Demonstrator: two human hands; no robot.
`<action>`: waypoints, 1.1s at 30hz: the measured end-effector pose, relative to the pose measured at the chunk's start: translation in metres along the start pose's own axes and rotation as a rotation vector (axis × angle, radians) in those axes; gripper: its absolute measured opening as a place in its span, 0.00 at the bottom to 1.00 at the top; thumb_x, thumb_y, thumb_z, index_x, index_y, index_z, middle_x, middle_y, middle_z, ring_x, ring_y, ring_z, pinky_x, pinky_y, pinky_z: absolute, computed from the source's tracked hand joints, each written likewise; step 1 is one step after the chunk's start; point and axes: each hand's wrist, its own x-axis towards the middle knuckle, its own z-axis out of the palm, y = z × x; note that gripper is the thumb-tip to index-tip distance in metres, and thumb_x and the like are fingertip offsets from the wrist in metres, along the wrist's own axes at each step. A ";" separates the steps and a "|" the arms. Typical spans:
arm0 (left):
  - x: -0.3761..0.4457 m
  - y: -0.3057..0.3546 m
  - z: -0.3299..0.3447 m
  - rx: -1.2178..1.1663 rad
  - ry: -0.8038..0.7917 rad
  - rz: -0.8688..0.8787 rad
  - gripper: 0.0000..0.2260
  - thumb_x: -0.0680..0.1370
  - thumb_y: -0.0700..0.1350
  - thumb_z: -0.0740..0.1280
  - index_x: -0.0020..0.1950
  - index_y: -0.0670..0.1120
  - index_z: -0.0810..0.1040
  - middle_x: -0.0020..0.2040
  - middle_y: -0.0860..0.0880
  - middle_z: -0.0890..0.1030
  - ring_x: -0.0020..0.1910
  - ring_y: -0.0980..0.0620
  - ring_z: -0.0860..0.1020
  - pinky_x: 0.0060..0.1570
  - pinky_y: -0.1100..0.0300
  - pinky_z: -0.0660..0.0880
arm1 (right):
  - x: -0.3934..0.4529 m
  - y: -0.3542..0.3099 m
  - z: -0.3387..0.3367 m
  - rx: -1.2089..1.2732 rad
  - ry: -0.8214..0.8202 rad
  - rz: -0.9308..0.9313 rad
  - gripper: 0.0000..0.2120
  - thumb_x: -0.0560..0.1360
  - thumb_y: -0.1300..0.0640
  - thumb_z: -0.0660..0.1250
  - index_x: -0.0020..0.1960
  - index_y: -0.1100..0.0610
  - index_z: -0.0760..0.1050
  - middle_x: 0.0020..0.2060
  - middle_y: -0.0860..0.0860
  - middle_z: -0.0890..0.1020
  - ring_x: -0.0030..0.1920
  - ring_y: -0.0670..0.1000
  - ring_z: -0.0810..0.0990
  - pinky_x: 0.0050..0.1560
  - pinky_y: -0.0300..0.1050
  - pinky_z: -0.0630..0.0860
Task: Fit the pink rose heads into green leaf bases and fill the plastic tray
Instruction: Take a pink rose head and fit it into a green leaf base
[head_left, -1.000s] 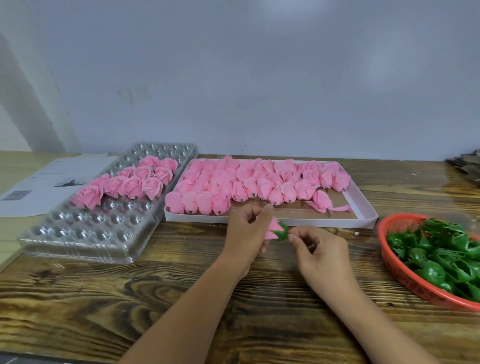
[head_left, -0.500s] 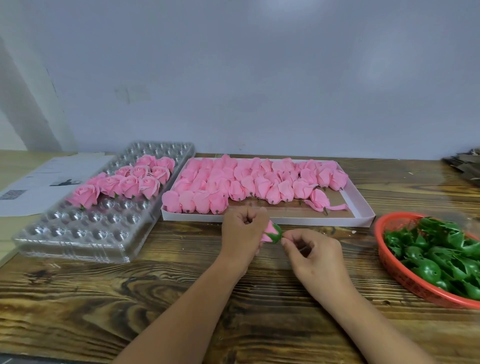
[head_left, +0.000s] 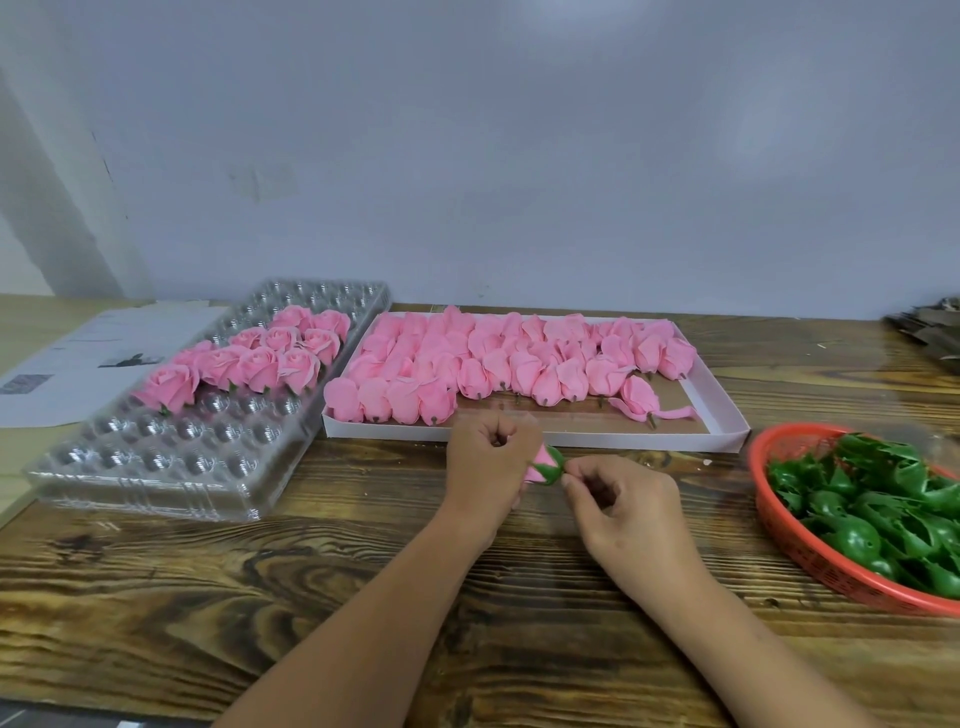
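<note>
Pink rose head (head_left: 542, 460), soft and matte with folded petals, sits at the centre of the frame in my left hand (head_left: 488, 467), whose fingers curl into a closed grip around it so that only its lower end shows. A glossy green leaf base (head_left: 553, 472), rounded like a small cup, caps that end. My right hand (head_left: 628, 514) meets it from the right, thumb and forefinger pinched tight at the base's tip; whether they hold a stem there is too small to tell.

Left of centre lies the plastic tray (head_left: 156, 467), clear and shiny, moulded into rows of round dimples. A cluster of finished roses (head_left: 249, 358), open and ruffled, fills part of its middle and far rows. Beside it, in the middle of the frame, a shallow white cardboard box (head_left: 727, 410) holds many loose rose heads (head_left: 498, 358) lying on their sides, smooth and bud-shaped, with short dark stubs.

At the right edge a red plastic basket (head_left: 810, 551) with a mesh wall is heaped with spiky green leaf bases (head_left: 883, 509). Everything rests on a dark wooden surface (head_left: 260, 597) with heavy, ridged grain. Printed paper sheets (head_left: 88, 353) lie at the left edge.
</note>
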 end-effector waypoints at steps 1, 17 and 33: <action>0.000 0.000 -0.001 0.011 0.000 0.008 0.20 0.80 0.40 0.69 0.27 0.50 0.78 0.33 0.32 0.77 0.21 0.56 0.69 0.18 0.65 0.63 | 0.000 -0.001 0.000 -0.007 -0.005 0.006 0.07 0.72 0.64 0.73 0.42 0.52 0.83 0.34 0.35 0.78 0.42 0.34 0.79 0.40 0.21 0.69; 0.002 0.001 -0.001 0.130 -0.150 0.124 0.20 0.69 0.64 0.72 0.50 0.50 0.82 0.44 0.51 0.84 0.43 0.53 0.83 0.45 0.55 0.82 | 0.007 0.011 0.000 0.094 -0.092 0.257 0.19 0.73 0.62 0.72 0.27 0.46 0.75 0.25 0.44 0.79 0.30 0.43 0.76 0.33 0.32 0.69; -0.004 0.006 -0.006 0.137 -0.449 0.099 0.09 0.76 0.44 0.76 0.56 0.49 0.85 0.51 0.53 0.87 0.52 0.56 0.84 0.48 0.65 0.80 | 0.009 0.010 0.005 0.459 -0.179 0.347 0.08 0.74 0.70 0.67 0.37 0.68 0.81 0.34 0.69 0.79 0.34 0.53 0.74 0.36 0.53 0.75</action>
